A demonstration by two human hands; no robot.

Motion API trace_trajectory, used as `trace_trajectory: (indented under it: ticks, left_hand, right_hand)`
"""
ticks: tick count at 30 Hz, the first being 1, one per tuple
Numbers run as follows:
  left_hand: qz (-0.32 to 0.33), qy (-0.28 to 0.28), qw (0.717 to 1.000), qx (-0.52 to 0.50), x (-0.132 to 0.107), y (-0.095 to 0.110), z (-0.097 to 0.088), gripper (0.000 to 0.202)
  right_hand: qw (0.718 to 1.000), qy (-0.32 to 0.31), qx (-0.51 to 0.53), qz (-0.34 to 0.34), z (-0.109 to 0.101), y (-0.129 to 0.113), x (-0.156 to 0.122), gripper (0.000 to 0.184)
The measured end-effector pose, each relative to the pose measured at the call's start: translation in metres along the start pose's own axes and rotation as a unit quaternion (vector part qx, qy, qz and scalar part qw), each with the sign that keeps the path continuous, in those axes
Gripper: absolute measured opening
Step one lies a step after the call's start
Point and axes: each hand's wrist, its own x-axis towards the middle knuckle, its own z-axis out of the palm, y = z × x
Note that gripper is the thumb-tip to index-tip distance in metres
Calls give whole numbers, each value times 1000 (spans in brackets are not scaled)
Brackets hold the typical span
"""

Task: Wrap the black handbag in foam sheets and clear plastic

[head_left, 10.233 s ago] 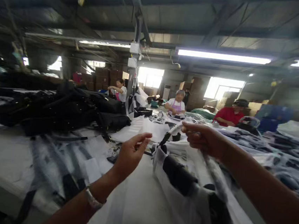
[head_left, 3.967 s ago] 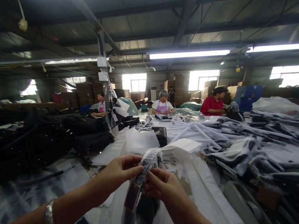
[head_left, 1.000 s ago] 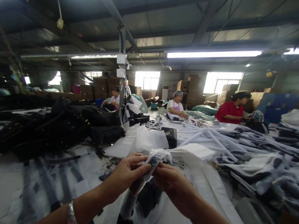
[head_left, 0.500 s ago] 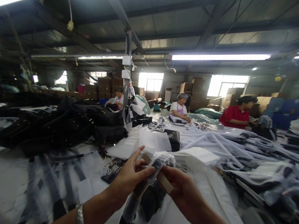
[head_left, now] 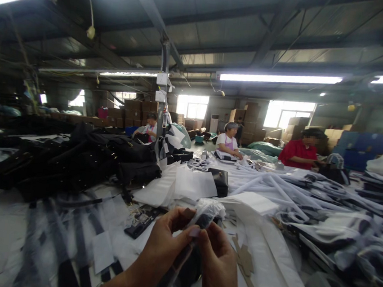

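A dark strap (head_left: 207, 213) bunched in clear plastic film is pinched between both my hands in front of me. My left hand (head_left: 163, 240) is closed on it, thumb on top. From the right, my right hand (head_left: 218, 259) presses thumb and fingers together against the same strap. A brown strip (head_left: 189, 212) shows by my left fingers; how far it wraps round the strap is hidden. Below my hands lies a black item (head_left: 189, 276), mostly covered by them, with plastic-wrapped strap running down beside it.
Black bags (head_left: 84, 160) are heaped at left. A dark phone-like object (head_left: 141, 222) lies left of my hands, brown cardboard pieces (head_left: 246, 261) to the right. Beyond are white foam sheets (head_left: 194, 182), a small black bag (head_left: 220, 181) and white-wrapped straps (head_left: 269, 185). Several co-workers sit behind.
My left fingers have curled in from being spread. My right hand has turned more upright and come closer to the left. The brown strip near my right fingers no longer shows there.
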Motion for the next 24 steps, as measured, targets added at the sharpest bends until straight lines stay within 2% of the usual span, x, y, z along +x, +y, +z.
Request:
trace_trajectory:
  ticks: [4, 7, 10, 13, 16, 20, 22, 24]
  left_hand:
    - [21, 45, 998, 45, -7, -6, 5, 28]
    - [27, 73, 995, 66, -10, -11, 10, 29]
    - [35, 85, 993, 79, -11, -11, 13, 28]
    - [48, 74, 992, 90, -14, -5, 12, 30]
    - [69, 58, 988, 128, -16, 1, 10, 32]
    - [77, 81, 973, 202, -17, 3, 7, 29]
    - [67, 78, 972, 212, -16, 3, 5, 29]
    - [52, 69, 975, 204, -15, 5, 2, 28]
  right_hand:
    - [994, 54, -66, -63, 6, 8, -2, 50]
    - [992, 49, -83, -78, 11, 4, -4, 50]
    - [991, 49, -84, -88, 13, 3, -3, 48]
    - [990, 58, -91, -95, 13, 4, -1, 48]
    - [990, 56, -90, -91, 13, 5, -1, 48]
    - [993, 39, -78, -77, 12, 2, -2, 48]
    - [996, 16, -69, -50, 9, -4, -2, 49]
    - [997, -34, -66, -16, 6, -12, -2, 49]
